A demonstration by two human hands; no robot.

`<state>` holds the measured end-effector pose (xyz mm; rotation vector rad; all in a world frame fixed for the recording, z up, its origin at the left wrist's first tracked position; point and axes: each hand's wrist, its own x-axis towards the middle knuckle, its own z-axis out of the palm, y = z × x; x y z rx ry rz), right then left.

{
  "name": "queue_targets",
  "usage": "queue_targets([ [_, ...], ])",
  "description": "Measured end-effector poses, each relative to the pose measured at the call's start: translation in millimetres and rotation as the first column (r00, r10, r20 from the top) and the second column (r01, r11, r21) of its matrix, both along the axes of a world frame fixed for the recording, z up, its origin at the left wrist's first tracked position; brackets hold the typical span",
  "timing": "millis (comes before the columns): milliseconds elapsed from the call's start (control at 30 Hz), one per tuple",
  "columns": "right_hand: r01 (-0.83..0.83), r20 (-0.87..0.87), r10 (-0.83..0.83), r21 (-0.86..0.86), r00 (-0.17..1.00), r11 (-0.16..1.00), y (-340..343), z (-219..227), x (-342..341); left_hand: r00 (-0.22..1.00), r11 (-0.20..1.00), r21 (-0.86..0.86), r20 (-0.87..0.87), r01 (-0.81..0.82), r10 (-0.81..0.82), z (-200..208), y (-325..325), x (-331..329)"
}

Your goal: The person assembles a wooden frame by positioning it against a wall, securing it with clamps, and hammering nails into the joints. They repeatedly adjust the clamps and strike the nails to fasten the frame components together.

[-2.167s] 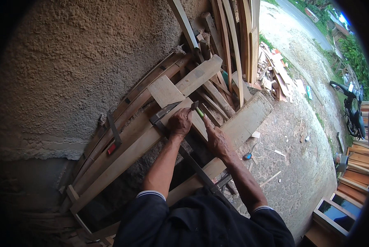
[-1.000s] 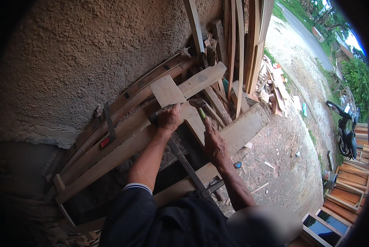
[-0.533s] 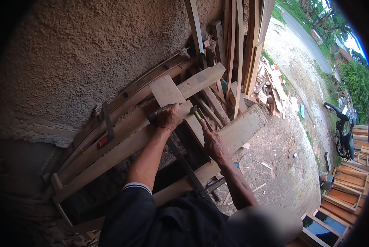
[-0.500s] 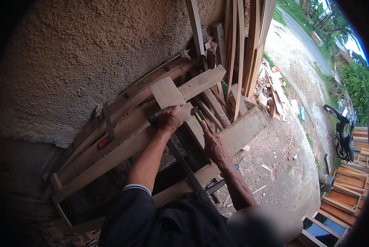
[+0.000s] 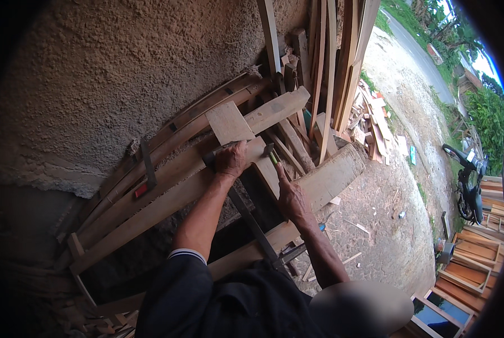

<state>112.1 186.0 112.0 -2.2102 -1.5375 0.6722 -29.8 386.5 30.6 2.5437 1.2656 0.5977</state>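
My right hand (image 5: 294, 198) is closed round the green handle of what looks like a small hammer (image 5: 274, 159), its dark head close above the corner of a wooden frame (image 5: 167, 209). At that same corner my left hand (image 5: 231, 160) is closed, fingers curled, beside a dark piece (image 5: 209, 159) that sticks out past it. What lies inside those fingers is hidden. A flat pale wood block (image 5: 229, 124) rests just beyond the left hand, against a thick beam (image 5: 277, 112). Under my right forearm, a wide board (image 5: 333, 177) runs out to the right.
A dark metal bar clamp (image 5: 252, 222) crosses the frame; another clamp with a red end (image 5: 141, 190) sits at left. A rough wall (image 5: 111, 79) rises behind. Tall planks (image 5: 347, 62) lean at the back, near heaped offcuts (image 5: 375, 121). A motorcycle (image 5: 470, 183) stands far right.
The hammer's head has shifted slightly to the right and tilted, with my right hand nearly in place. My left hand stays at the frame corner.
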Motion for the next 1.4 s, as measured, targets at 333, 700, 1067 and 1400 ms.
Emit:
queue_targets([
  [333,0.178,-0.299,-0.059,0.390,0.952,0.903,7,-29,-15,0.741,0.697,-0.671,0.598,0.254,0.306,19,-107,33],
  [700,0.441,-0.777,-0.259,0.027,0.574,0.897,31,-30,-20,0.463,0.317,-0.783,0.586,0.536,0.665,28,-106,-2],
  [1067,0.271,-0.669,-0.112,0.138,0.734,0.953,45,-27,-11,0.442,0.491,-0.694,0.717,0.527,0.539,19,-93,-1],
  [1400,0.327,-0.611,-0.152,0.185,0.777,0.927,47,-26,-2,0.818,0.921,-0.388,0.541,0.039,0.193,15,-61,1],
])
